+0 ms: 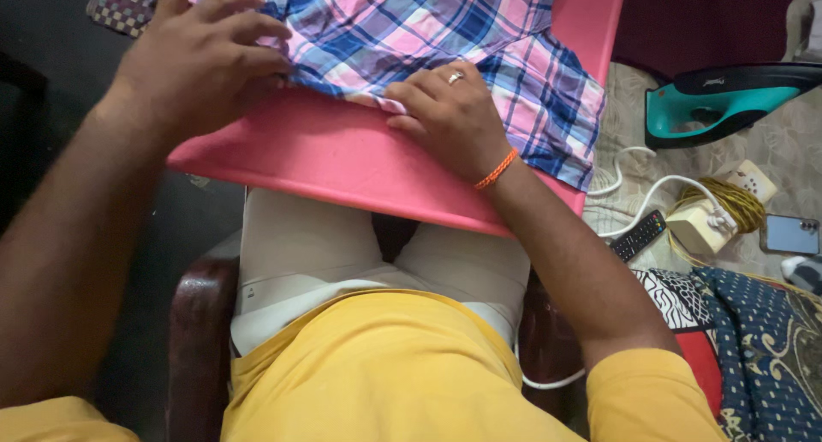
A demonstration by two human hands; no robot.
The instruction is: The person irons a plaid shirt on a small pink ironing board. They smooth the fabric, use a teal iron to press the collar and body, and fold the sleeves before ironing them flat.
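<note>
Hands press a plaid shirt [437,39] flat on a pink bench [342,155]: left hand [201,61] pinching its near hem, right hand [449,116] doing likewise; a teal iron [728,99] sits nearby.

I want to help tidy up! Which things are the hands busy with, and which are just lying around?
In use: left hand, right hand, checked shirt, pink board.

Lying about: teal iron, remote control, phone, yellow cord.

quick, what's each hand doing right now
Left hand: fingers curled, pinching the edge of the plaid shirt.
Right hand: fingers bent, pressing the shirt's hem onto the pink board.
</note>
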